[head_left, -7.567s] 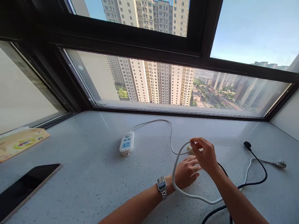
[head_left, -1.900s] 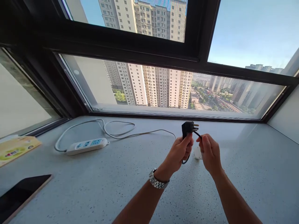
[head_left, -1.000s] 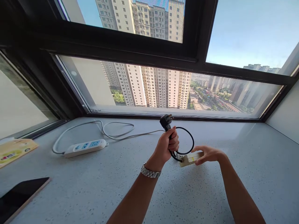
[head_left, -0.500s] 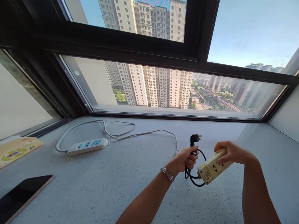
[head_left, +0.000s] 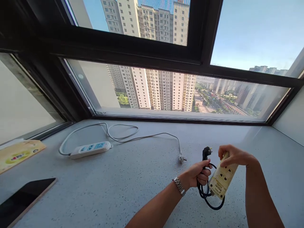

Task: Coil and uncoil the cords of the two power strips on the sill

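Note:
My left hand (head_left: 198,174), with a metal watch on its wrist, is closed round a bundled black power cord (head_left: 201,190). The cord's black plug (head_left: 207,152) sticks up above the fist. A yellowed power strip (head_left: 223,179) is gripped at its upper end by my right hand (head_left: 235,155); it tilts, with its lower end towards me and its sockets showing. The black cord loops below the strip's lower end, close to my left hand. Both hands are above the speckled white sill (head_left: 114,190).
A white power strip (head_left: 91,149) with blue socket faces lies at the left, its grey cord (head_left: 154,136) running to a plug (head_left: 182,158) near my left hand. A phone (head_left: 23,199) and a yellow packet (head_left: 21,155) lie far left. The window frame (head_left: 180,120) borders the back.
My left hand has moved right and towards me with the cord and black plug, uncovering the white strip's plug. The yellowed strip has swung steeper, its lower end shifting right.

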`<state>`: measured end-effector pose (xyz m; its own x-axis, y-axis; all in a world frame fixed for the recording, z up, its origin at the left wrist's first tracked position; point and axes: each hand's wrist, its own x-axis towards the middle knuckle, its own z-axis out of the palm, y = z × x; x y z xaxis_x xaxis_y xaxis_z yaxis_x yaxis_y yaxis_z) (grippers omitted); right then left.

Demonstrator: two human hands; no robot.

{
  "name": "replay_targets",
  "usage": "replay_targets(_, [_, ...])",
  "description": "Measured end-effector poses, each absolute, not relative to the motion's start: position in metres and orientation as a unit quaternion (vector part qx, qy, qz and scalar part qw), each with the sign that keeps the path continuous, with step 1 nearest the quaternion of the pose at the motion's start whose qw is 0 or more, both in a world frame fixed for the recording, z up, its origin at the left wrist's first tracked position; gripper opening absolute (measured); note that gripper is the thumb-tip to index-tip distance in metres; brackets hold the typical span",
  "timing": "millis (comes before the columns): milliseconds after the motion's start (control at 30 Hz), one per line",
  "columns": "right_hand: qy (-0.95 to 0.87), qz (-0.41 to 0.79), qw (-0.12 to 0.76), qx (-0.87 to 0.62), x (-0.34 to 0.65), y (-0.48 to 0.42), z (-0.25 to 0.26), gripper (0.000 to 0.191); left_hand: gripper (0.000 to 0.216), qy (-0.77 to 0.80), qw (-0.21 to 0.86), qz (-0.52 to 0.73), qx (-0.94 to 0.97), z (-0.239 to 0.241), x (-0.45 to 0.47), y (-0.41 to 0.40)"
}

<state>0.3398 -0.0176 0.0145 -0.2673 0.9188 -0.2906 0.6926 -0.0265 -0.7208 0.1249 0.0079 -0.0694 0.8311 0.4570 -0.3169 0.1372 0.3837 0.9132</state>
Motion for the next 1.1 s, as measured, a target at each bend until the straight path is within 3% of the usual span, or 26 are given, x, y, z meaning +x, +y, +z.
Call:
replay_targets(133, [-0.671, 0.4, 0.118, -0.613, 0.328, 0.0, -0.004, 0.037, 0.046, 0.417, 0.593, 0.138, 0.675, -0.081, 0.129, 0.009])
replay_targets(400, [-0.657, 0.389, 0.14, -0.631, 0.322, 0.032, -0.049, 0.049, 0.037, 0.521, 0.306, 0.151, 0.783, -0.075, 0.115, 0.016])
replay_targets(567, [-0.65, 0.366, 0.128, -0.653, 0.325, 0.033, -0.053, 0.054, 0.032, 0.512, 0.23, 0.084, 0.823, -0.055, 0.114, 0.008])
replay_targets(800, [-0.737, 0.161, 0.237, -0.613, 0.264, -0.018, -0.038, 0.045, 0.032, 0.496, 0.164, 0.15, 0.84, -0.016, 0.09, 0.012])
replay_targets(933, [-0.801, 0.076, 0.152, -0.573, 0.222, -0.057, -0.066, 0.055, 0.027, 0.513, 0.141, 0.236, 0.813, -0.016, 0.06, 0.014])
replay_targets(1100, [-0.812, -0.043, 0.065, -0.579, 0.218, -0.061, -0.09, 0.031, 0.026, 0.573, 0.13, 0.232, 0.775, -0.035, 0.019, 0.021])
